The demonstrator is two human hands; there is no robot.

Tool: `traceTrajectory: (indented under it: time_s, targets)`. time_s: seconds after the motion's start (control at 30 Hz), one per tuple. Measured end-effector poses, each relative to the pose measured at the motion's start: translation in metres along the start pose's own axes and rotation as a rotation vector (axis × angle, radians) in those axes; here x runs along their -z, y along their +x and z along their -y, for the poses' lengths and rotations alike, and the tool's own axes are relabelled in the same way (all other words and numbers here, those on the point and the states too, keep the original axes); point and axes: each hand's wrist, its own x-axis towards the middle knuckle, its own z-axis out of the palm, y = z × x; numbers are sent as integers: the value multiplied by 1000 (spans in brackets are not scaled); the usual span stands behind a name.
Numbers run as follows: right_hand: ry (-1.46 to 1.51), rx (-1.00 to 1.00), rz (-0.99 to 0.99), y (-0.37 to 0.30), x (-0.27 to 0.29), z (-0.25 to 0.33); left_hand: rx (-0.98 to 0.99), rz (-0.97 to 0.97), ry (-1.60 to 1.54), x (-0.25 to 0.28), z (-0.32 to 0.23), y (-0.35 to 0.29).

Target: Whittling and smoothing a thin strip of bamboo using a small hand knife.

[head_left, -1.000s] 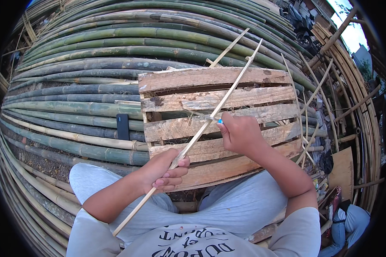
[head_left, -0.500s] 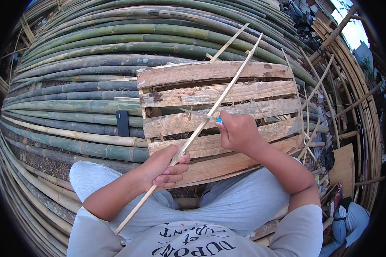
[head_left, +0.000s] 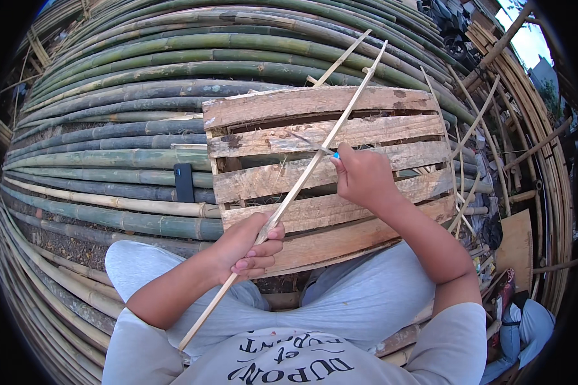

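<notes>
A long, pale bamboo strip (head_left: 311, 168) runs slantwise from beside my lap up past the far edge of a slatted wooden crate (head_left: 257, 186). My left hand (head_left: 252, 247) is wrapped round its lower part. In my right hand (head_left: 366, 176) is a knife (head_left: 324, 150) with a bit of blue showing at the handle. Its blade crosses the strip above the middle and points to the far left; the blade is partly blurred. Just below the strip's far tip, a small piece (head_left: 366, 69) sticks out from its side.
Rows of green bamboo poles (head_left: 141, 77) lie beyond and left of the crate. A dark phone (head_left: 183, 183) rests on poles at the crate's left. Another strip (head_left: 343, 56) juts past the crate's far edge. Thin strips (head_left: 476, 119) and a flat board (head_left: 515, 247) are at the right.
My right hand and the knife have slid away from me along the bamboo strip, toward its far end. My left hand keeps its grip, nearly still.
</notes>
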Motion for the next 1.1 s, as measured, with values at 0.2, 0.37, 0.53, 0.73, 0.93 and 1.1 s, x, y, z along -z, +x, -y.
traceTrajectory:
  time_s: [0.2, 0.37, 0.53, 0.73, 0.93, 1.1]
  targets:
    - [-67, -23, -57, 16, 13, -9, 24, 1, -57, 1, -4, -3]
    - [136, 112, 97, -22, 6, 44, 27, -23, -40, 0, -1, -2]
    - [-63, -74, -76, 15, -3, -21, 16, -57, -24, -5, -3, -3]
    - [37, 62, 48, -16, 13, 52, 26, 11, -81, 6, -1, -4]
    - [182, 194, 3, -15, -6, 41, -15, -71, -37, 2, -4, 5]
    - [8, -40, -83, 10, -12, -17, -33, -4, -84, 5, -5, -4]
